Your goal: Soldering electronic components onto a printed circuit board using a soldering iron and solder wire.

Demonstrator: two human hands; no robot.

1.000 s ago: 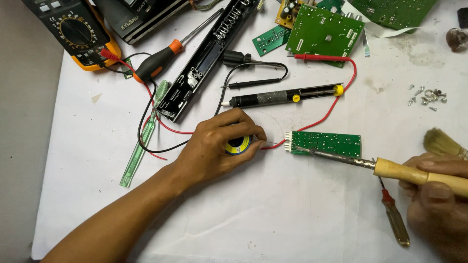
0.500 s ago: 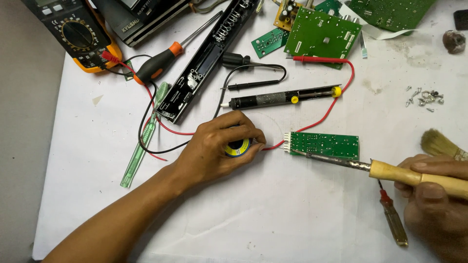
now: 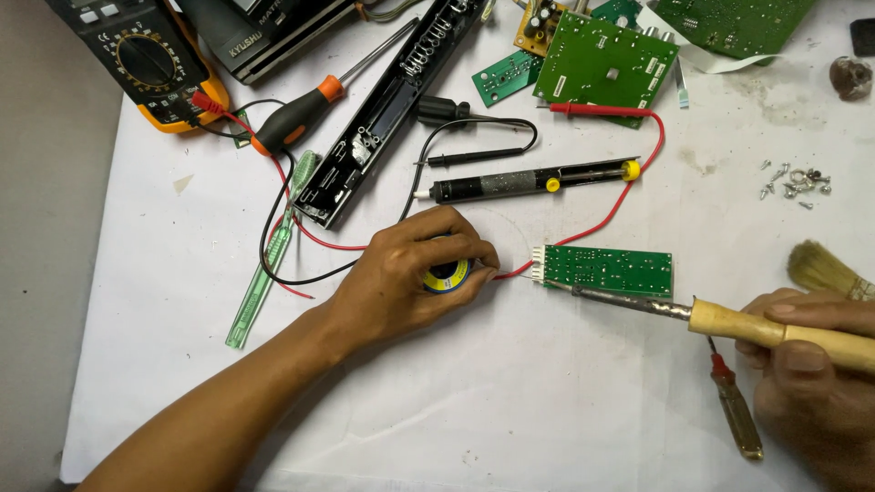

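Surface: white paper sheet point(image 3: 547, 401) spread over grey table point(image 3: 46, 273) | left hand point(image 3: 410, 273) closed around small yellow-blue solder spool point(image 3: 447, 275), centre | right hand point(image 3: 811, 364) gripped wooden-handled soldering iron point(image 3: 729, 319), tip at narrow green circuit board point(image 3: 606, 270) | yellow multimeter point(image 3: 146, 59) far left

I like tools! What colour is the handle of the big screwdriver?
The screwdriver handle is black and orange, seen in the head view.

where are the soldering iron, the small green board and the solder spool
soldering iron point(image 3: 784, 330), head view, on its wooden handle
small green board point(image 3: 609, 270), head view, middle of its face
solder spool point(image 3: 447, 274), head view, on its yellow rim
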